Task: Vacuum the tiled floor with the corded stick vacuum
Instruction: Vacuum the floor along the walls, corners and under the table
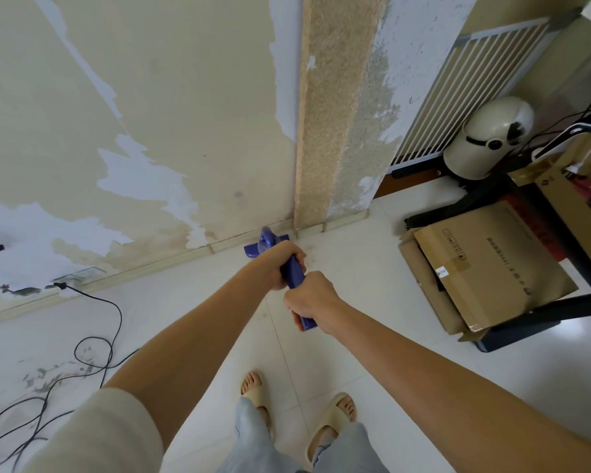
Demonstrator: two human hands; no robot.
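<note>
Fingers of left hand (278, 264) and right hand (309, 297) clamped round vacuum (296, 274) handle, frame centre; head against skirting. Dust marks on floor (355, 302) lower left, probably not yet vacuumed.

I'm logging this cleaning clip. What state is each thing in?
Vacuum: gripped by both hands, head at the baseboard.
Left hand: gripping the handle.
Right hand: gripping the handle.
Cord: plugged in, looped loose on floor.
Cardboard box: flattened, leaning.
</note>
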